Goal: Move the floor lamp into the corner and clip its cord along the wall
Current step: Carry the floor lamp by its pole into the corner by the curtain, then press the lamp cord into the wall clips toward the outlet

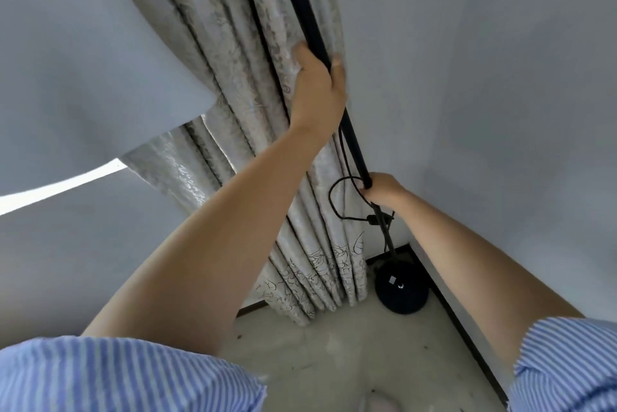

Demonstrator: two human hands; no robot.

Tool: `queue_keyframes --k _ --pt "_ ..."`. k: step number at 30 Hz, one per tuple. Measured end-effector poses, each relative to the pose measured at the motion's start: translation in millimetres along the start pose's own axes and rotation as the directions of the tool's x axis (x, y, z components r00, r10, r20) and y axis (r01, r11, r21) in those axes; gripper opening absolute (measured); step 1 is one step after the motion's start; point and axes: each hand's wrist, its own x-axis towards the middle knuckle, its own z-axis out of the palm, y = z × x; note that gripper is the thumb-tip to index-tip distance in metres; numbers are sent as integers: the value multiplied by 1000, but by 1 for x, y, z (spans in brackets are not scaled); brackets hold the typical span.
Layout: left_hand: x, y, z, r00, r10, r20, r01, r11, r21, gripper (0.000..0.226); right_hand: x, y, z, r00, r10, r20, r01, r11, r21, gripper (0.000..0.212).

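Lamp pole top out of frame

Left hand clenched high; right hand clenched lower.

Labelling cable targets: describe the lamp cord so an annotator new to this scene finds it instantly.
Find the room corner where the patterned curtain meets the plain wall, with the lamp base on the floor. Follow the black pole down to the right hand. The cord loops left of that hand: thin, curved and slack, unlike the straight, thicker pole.
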Motion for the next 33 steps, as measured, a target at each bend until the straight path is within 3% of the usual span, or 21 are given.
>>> queue_keyframes --k 3,5,9,12,16,21,24,28,33 --pt "-4 1 10 995 -21 95 27 998 -62 54 -19 25 -19 993 83 -83 -73 990 122 34" --pt "-7 -2 20 987 -71 145 87 991 -102 56 -43 50 -30 967 155 -201 -99 960 263 10" --pt "-20 -11 43 961 -152 231 170 983 -62 51 -117 90 -39 897 281 -342 -86 869 488 27" --pt "-28 -6 55 975 -89 203 94 995 -16 35 -181 100 -31 888 330 -320 -108 826 552 26" --pt "-31 7 61 963 -44 267 41 999 16 35 -250 91 -6 897 357 -262 -158 811 564 25" --pt "-52 9 55 920 -37 391 11 997 70 38 -318 68 36 884 339 -321 -91 799 594 27" --pt "-99 -10 43 829 -51 556 -81 974 210 41 -356 61 64 866 366 -340 -61 752 656 29" --pt "-181 -48 23 587 -129 799 -278 895 349 41 -410 59 105 863 399 -308 -78 709 700 31" --pt "-241 -72 -7 359 -150 921 -367 885 287 47 -453 48 135 867 389 -311 -103 750 653 30"
